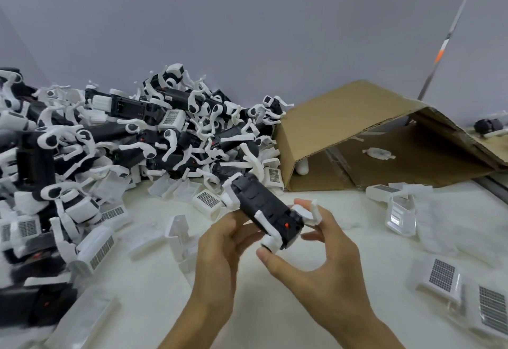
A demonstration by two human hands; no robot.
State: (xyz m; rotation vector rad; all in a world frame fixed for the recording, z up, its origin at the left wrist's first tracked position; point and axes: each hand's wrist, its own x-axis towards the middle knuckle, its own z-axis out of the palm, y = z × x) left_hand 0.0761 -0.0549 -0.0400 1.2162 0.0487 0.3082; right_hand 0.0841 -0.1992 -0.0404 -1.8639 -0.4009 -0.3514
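The person is holding one black module (264,205) up above the white table (275,307), just in front of the big pile of black-and-white assemblies (123,134) that is lying to the left. The left hand (220,241) is cupping the module from the side and below, its fingers curled around the dark body. The right hand (324,260) is wrapping around the module's near end, with the thumb pressing up under a white clip arm (270,241) and the fingers curling behind a white bracket (308,212) on the far side. It looks as though the person is working these white pieces at the near end, either seating them or pulling them off; the frame is not showing which. The next move is probably calling for the left hand to brace the body firmly while the right thumb and fingers are squeezing or prying with care, since the thin white arms look easy to bend or snap. A cardboard box (343,117) is lying tipped on its side behind the hands, and white grille-faced caps (444,275) and a clear plastic cover (400,215) are sitting scattered on the table to the right.
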